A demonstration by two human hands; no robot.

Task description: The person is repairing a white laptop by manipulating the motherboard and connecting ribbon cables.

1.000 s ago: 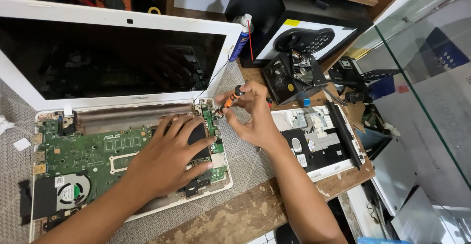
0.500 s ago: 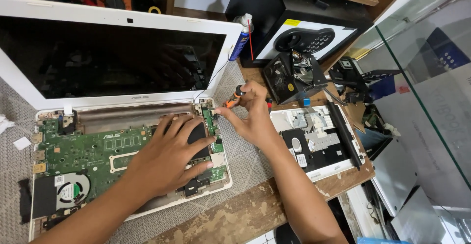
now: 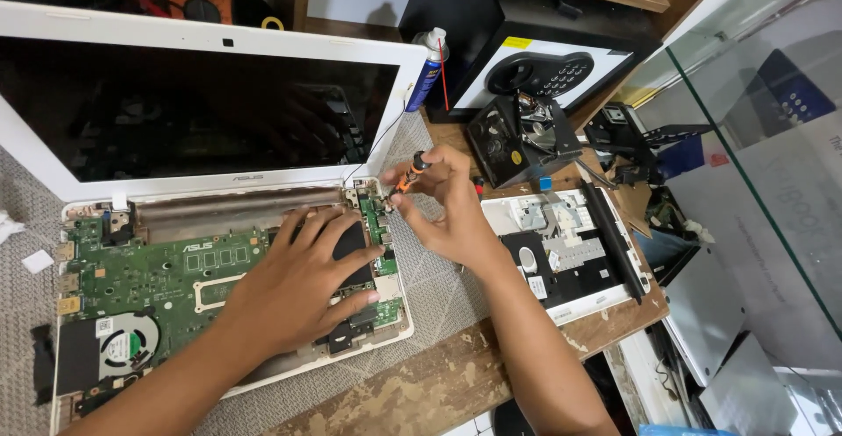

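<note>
Here we are over the bench, and the white laptop [image 3: 219, 225] lies opened up, its lower cover off and the green circuit board [image 3: 158, 269] bare to the room. The left hand [image 3: 298, 282] is spread flat on that board, palm down, fingers fanned toward the hinge side; it grasps nothing, it simply presses on the laptop's insides. Over at the right-hand hinge corner, the right hand [image 3: 447, 212] has its fingertips pinched round a small screwdriver [image 3: 410, 173] with an orange and black handle. The tool tilts, handle up and to the right, tip down at the edge of the board by the hinge. Whether the tip sits in a screw I cannot tell, it is too small to make out.

The fan [image 3: 123, 348] sits at the near-left corner of the board, well away from both hands. The dark screen [image 3: 202, 111] stands up behind them. Just right of the right hand lies a removed white laptop cover [image 3: 570, 252], inside facing up. Behind it a black box with exposed parts [image 3: 517, 142], a blue spray can [image 3: 430, 67] with a red straw, and a black safe with a keypad [image 3: 544, 72]. A glass pane [image 3: 772, 182] runs along the far right.
</note>
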